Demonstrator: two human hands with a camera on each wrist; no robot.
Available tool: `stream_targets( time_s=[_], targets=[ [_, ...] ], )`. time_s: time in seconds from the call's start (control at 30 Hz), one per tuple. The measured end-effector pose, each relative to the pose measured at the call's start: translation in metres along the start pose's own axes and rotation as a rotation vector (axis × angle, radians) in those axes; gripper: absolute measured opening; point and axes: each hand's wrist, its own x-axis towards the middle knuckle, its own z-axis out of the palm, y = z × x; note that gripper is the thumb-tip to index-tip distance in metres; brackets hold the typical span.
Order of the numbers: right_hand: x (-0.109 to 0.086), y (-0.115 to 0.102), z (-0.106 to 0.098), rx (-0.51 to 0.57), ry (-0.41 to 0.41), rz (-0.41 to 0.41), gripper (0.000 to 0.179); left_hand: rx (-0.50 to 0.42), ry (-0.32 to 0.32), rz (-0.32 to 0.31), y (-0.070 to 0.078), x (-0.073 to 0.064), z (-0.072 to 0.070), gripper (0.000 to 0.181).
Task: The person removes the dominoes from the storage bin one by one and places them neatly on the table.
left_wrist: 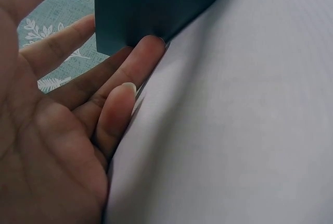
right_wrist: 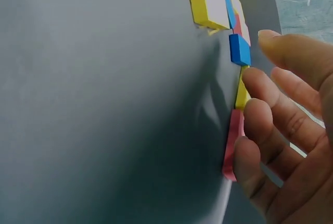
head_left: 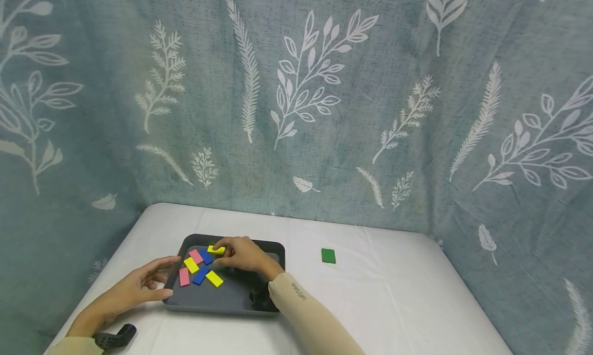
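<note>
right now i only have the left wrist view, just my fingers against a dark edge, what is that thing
Observer: A dark tray on the white table; your left hand touches its left edge.
Operator: anything in it
Observer: Small flat blocks, among them a pink block and a blue block.
Operator: where's my right hand
Observer: The right hand is over the tray, fingers on a yellow block.
Operator: anything outside the tray
Observer: One green block, on the table right of the tray.

Soft even light – wrist views blurred, head edges warped
</note>
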Motion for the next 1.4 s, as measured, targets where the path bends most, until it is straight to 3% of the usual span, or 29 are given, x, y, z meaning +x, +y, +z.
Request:
stream_targets(
  time_s=[0.17,0.43,0.67,1.4],
  targets=[
    [0.007,-0.003,0.006,0.03,-0.026,0.018,0.041,-0.01,-0.003,0.005,0.0,0.0,-0.001,0.086],
    [0.019,-0.006,0.011,-0.08,-0.072,0.05,0.045,-0.027,-0.007,-0.015,0.001,0.002,-0.002,0.085],
    [0.023,-0.009,0.009,-0.084,-0.091,0.12,0.049,-0.027,-0.009,0.005,0.0,0.003,-0.003,0.086],
    [0.024,-0.01,0.012,-0.182,-0.097,0.06,0.046,-0.02,-0.011,-0.015,-0.002,0.003,-0.004,0.088]
  ],
)
